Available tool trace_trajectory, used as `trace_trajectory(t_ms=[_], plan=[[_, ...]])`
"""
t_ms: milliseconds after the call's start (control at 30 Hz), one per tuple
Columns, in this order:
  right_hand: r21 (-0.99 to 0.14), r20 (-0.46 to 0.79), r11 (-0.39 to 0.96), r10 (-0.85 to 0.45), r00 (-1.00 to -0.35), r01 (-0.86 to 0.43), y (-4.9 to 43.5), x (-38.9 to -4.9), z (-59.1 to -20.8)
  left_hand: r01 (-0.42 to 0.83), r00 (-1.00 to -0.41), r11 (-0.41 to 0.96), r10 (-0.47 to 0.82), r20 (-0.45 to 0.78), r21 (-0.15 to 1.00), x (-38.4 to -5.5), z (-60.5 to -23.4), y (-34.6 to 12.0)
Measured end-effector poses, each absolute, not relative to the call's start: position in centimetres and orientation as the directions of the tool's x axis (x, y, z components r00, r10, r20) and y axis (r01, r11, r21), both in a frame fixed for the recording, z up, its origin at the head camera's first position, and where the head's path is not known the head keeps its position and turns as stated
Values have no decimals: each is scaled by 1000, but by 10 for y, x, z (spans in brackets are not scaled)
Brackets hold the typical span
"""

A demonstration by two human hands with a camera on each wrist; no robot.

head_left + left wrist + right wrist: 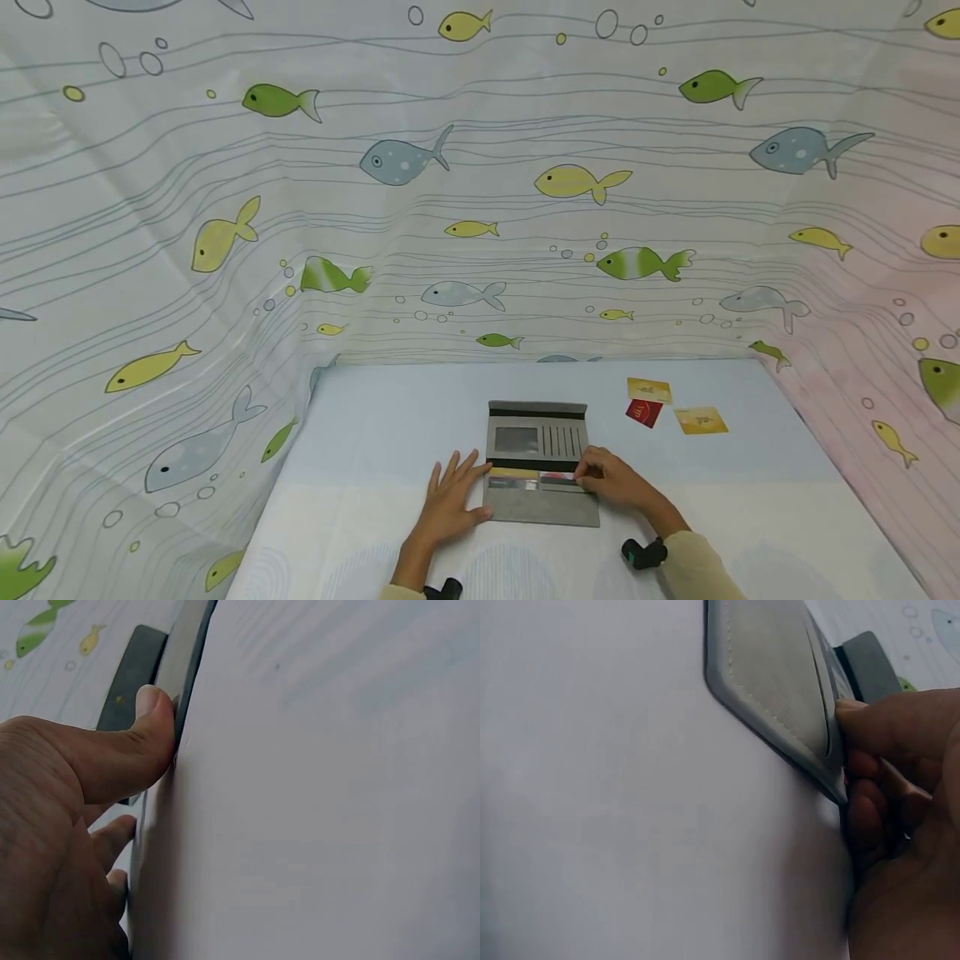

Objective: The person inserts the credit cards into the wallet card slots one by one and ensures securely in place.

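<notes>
"Where do you have the wallet?"

"From my seat I see the grey wallet lying unfolded on the table, between the two hands. Its far half has a dark window beside a row of narrow slits. In the near half I make out a yellow strip along the left pocket and a bit of red and white in the right one."

"And the left hand?"

"The left hand rests at the wallet's left side, fingers straight and spread apart. My left wrist view shows the thumb against the edge."

"The right?"

"I see the right hand pinching the wallet's right edge, thumb on top beside a slit, the other fingers curled in below. I can't tell whether a card is caught in that pinch too."

"Anything loose?"

"Well beyond the right hand I have three cards: a yellow card, a red card touching its near side, and a second yellow card to the right. Behind the table hangs a fish-print cloth."
</notes>
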State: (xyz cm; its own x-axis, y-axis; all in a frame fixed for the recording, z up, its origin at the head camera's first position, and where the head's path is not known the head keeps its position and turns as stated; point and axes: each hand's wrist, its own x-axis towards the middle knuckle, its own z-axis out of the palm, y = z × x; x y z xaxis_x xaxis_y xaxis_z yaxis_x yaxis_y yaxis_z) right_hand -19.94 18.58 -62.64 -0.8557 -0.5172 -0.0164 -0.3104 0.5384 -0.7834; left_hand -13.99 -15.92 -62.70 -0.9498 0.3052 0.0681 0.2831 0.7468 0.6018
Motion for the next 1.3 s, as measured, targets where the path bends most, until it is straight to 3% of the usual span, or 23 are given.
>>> trace_trajectory(t_ms=[467, 767, 1100, 1300], plan=[[-756, -48, 580, -511, -858, -303, 180, -202, -619, 276, -952, 738, 300, 67, 616, -138, -629, -159], [-749, 6, 577, -486, -874, -326, 179, -201, -625, 256, -955, 740, 291, 47, 621, -137, -627, -158], [-745, 9, 618, -366, -931, -250, 178, -196, -624, 256, -955, 740, 292, 46, 622, -140, -628, -158], [-775, -7, 624, -169, -986, -102, 190, -196, -620, 261, -954, 734, 297, 50, 626, -142, -629, -159]])
